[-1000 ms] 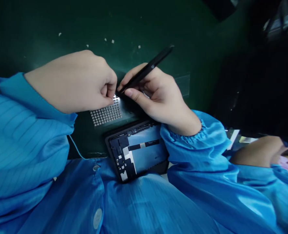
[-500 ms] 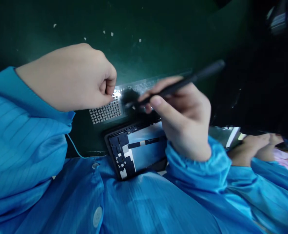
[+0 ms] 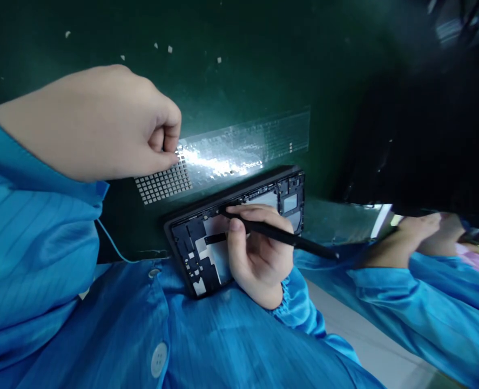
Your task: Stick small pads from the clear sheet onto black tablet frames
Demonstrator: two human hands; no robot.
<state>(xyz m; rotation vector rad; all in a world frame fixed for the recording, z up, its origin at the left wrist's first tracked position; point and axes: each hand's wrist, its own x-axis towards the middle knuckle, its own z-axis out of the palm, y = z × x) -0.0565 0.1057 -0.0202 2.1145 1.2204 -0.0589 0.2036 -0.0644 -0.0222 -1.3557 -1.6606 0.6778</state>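
Left hand pinches clear sheet; right hand grips black tool over opened device, by near edge of tabletop.

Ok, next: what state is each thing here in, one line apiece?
Clear strip: laid out, partly bare.
Small squares: mostly gridded at its left end.
Device: opened, inner parts exposed.
Black tool: held slanting, tip at the device.
Left hand: curled at the strip, grip unclear.
Right hand: closed on the tool.
Loose pieces: scattered across the green surface.
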